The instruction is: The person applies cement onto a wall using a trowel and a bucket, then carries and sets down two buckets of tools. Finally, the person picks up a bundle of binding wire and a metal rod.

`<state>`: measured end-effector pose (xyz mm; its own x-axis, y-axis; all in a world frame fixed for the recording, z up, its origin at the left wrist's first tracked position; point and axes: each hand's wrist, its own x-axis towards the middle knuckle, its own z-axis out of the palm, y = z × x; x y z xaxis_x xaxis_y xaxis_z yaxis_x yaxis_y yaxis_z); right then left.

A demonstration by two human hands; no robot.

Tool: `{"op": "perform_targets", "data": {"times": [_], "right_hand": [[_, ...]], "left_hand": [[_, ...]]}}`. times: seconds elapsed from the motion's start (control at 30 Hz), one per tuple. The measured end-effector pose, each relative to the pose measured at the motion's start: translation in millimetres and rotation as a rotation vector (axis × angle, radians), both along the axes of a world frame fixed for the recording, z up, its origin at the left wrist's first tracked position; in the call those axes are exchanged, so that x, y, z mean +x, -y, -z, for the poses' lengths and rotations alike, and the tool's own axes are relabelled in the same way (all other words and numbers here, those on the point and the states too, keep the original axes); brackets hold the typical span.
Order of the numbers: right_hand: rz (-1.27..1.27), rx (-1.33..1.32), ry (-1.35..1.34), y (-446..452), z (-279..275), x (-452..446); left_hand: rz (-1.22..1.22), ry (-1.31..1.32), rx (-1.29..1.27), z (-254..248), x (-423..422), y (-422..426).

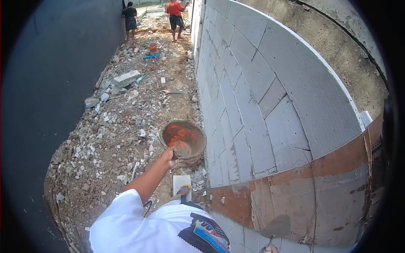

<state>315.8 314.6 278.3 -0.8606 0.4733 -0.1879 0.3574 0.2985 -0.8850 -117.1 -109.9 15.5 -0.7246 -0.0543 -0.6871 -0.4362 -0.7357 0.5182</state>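
My left hand (pixel 169 157) grips the near rim of an orange-red bucket (pixel 163 134). Grey mortar smears coat its inside, with some wet mortar (pixel 182 148) low in it. At the bottom right, my right hand (pixel 270 249) is closed around the handle of a trowel (pixel 276 227); only part of this hand shows. The trowel's grey blade lies in front of a brown, mortar-stained board (pixel 291 198) against the wall. Right of the bucket rises a wall of light grey blocks (pixel 261 105).
Rubble (pixel 105 143) covers the ground between the block wall and a dark wall (pixel 63 63) on the left. A handsaw (pixel 174 92), a concrete slab (pixel 126 78) and a blue tool (pixel 151 56) lie ahead. Two people, in a black shirt (pixel 129 13) and a red shirt (pixel 174 9), stand far off.
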Motion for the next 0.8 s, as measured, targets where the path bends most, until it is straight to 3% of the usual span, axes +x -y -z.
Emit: {"op": "perform_targets", "data": {"times": [0.07,0.1,0.17,0.2,0.23,0.27,0.43,0.53,0.6,0.67,0.77,0.8], "right_hand": [[-0.144,-0.343,0.179,9,138,-57],[-0.131,-0.341,0.214,2,227,-51],[-0.265,0.257,0.093,-3,365,-44],[-0.270,0.258,0.092,-9,454,-12],[-0.242,0.274,0.282,-18,544,17],[-0.247,0.278,0.277,5,478,-36],[-0.212,0.019,0.311,10,430,-130],[-0.146,-0.157,0.455,31,371,-105],[-0.089,-0.281,0.544,47,347,-90],[-0.024,-0.406,0.597,64,338,-90],[0.077,-0.581,0.648,76,330,-81],[0.107,-0.635,0.652,75,329,-77]], "left_hand": [[0.172,0.074,0.027,21,-11,4],[0.164,0.071,0.023,36,-16,5],[0.209,0.205,0.027,75,-23,6],[0.204,0.204,0.028,93,-23,8],[0.224,0.238,0.043,110,-23,9],[0.245,0.270,0.057,120,-28,11],[0.170,0.303,-0.009,131,-56,33],[0.041,0.154,-0.061,78,-118,65],[-0.083,-0.159,-0.067,31,-167,93],[0.008,-0.346,-0.182,-15,-214,120],[0.092,-0.210,-0.544,-41,-246,119],[0.099,-0.194,-0.546,-23,-241,115]]}}
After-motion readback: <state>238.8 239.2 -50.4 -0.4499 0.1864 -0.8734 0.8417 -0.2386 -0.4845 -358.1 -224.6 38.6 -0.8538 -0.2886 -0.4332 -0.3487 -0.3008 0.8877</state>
